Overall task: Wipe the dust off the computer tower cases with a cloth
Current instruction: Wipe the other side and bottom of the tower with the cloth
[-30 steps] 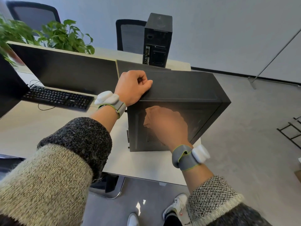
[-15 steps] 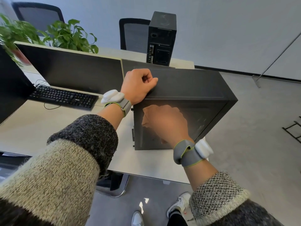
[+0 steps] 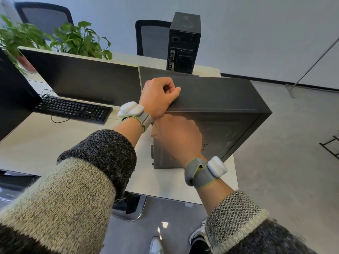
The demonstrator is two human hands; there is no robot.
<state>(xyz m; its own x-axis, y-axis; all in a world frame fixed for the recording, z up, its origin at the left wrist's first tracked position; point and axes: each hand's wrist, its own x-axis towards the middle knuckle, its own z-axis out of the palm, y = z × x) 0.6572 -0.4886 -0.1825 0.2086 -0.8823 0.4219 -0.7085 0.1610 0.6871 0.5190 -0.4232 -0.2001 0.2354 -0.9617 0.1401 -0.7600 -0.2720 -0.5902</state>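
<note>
Tower case (image 3: 216,96) just right of the keyboard (image 3: 73,109): I'd let the left hand (image 3: 157,99), an empty fist on its top corner, brace it while the right hand (image 3: 178,136) on the side panel (image 3: 225,136) wipes in overlapping strokes, tho blur hides its grip and any cloth

This is an office: a desk (image 3: 45,143) holds a keyboard (image 3: 73,110), a big screen (image 3: 82,79) and computer towers (image 3: 184,43), with chairs (image 3: 152,37) behind
</note>
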